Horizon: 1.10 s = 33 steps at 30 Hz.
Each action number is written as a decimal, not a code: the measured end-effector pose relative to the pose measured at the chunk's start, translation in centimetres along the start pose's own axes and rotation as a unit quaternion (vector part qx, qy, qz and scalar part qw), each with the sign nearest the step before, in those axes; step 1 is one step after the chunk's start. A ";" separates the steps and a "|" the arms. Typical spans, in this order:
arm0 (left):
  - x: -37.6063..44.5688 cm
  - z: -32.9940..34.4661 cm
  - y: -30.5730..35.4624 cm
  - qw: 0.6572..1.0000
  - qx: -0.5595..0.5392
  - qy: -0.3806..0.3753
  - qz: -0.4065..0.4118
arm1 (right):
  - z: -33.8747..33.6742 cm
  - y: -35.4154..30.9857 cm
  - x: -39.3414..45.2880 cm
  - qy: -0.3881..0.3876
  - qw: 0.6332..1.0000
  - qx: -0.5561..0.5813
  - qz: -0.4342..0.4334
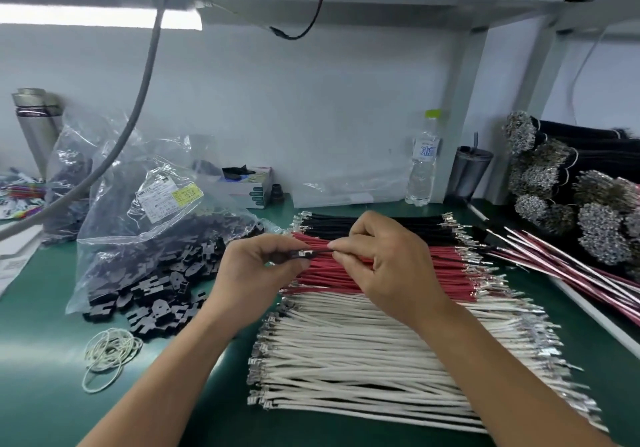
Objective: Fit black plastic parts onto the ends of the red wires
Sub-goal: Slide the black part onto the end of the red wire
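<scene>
A flat row of red wires with metal end terminals lies across the green mat, between black wires behind and white wires in front. My left hand pinches a small black plastic part above the red row. My right hand pinches a thin dark wire whose metal tip meets that part. Whether the tip is inside the part cannot be made out. A pile of black plastic parts spills from a clear bag to the left.
Clear bags of black parts stand at the left, rubber bands lie at the front left. A water bottle, a dark cup and a tissue box line the back wall. Bundled wire stacks fill the right.
</scene>
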<state>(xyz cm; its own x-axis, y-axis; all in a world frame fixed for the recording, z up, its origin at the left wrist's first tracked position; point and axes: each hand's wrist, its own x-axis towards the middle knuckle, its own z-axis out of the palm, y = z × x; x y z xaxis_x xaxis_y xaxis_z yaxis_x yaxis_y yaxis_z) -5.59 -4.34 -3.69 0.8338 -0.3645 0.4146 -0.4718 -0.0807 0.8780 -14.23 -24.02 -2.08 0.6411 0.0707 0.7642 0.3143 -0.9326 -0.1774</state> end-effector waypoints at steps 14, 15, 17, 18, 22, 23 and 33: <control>-0.1 0.2 -0.2 0.999 -0.035 -0.022 -0.011 | -0.8 0.8 0.1 -0.050 0.995 0.065 0.063; -0.2 0.2 -0.3 0.999 -0.033 -0.023 -0.012 | -0.9 0.9 0.2 -0.058 0.994 0.068 0.066; -0.2 0.2 -0.2 0.999 -0.035 -0.029 -0.012 | -1.1 1.2 0.2 -0.068 0.991 0.080 0.080; -0.2 0.2 -0.2 0.999 -0.035 -0.032 -0.013 | -1.1 1.3 0.2 -0.074 0.990 0.086 0.087; -0.3 0.3 0.1 0.998 -0.044 -0.047 -0.012 | -1.1 1.0 0.0 -0.086 0.987 0.095 0.095; -0.3 0.3 0.0 0.998 -0.045 -0.044 -0.011 | -1.1 1.0 0.0 -0.085 0.988 0.091 0.093; 0.0 0.4 -0.7 0.997 -0.050 -0.055 -0.003 | -1.2 1.0 -0.1 -0.094 0.984 0.099 0.113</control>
<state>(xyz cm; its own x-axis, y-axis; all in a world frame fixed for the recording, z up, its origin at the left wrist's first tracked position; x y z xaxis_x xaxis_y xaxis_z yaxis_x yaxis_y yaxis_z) -5.41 -4.67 -4.40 0.7973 -0.4639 0.3861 -0.4317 0.0088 0.9020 -14.80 -25.40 -1.58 0.8224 -0.0500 0.5667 0.2669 -0.8459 -0.4618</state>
